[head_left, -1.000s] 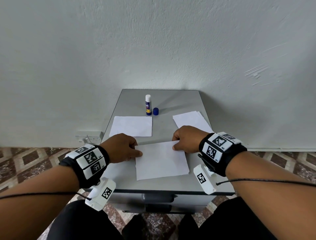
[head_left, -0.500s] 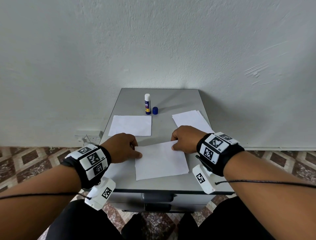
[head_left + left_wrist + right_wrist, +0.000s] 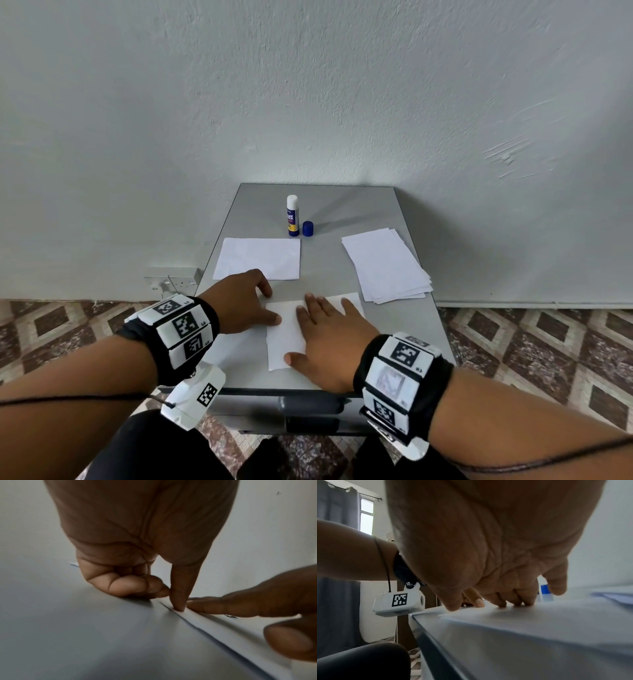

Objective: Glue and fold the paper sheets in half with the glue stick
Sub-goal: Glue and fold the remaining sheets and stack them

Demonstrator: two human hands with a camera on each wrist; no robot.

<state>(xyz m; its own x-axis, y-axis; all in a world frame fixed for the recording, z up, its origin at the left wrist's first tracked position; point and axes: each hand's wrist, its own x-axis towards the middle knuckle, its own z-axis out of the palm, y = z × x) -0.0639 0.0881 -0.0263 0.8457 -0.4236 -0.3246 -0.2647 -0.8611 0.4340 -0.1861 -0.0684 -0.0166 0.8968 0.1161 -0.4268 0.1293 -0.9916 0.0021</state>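
Observation:
A white sheet [image 3: 285,339] lies near the front edge of the grey table [image 3: 342,212], and its left edge shows two layers [image 3: 214,624]. My right hand [image 3: 318,329] lies flat on it with fingers spread, fingertips [image 3: 501,603] pressing down. My left hand [image 3: 272,304] sits at the sheet's left edge with fingers curled under, and its thumb [image 3: 178,601] presses on that edge. The uncapped glue stick [image 3: 292,216] stands upright at the back, beside its blue cap [image 3: 308,229].
A folded white sheet [image 3: 260,258] lies at the left behind my left hand. A stack of several loose sheets [image 3: 387,267] lies at the right edge. The wall [image 3: 308,102] rises right behind the table. A wall socket [image 3: 171,281] is low on the left.
My right hand let go of the sheet's far right corner and now lies flat across it. My left hand stays at the left edge.

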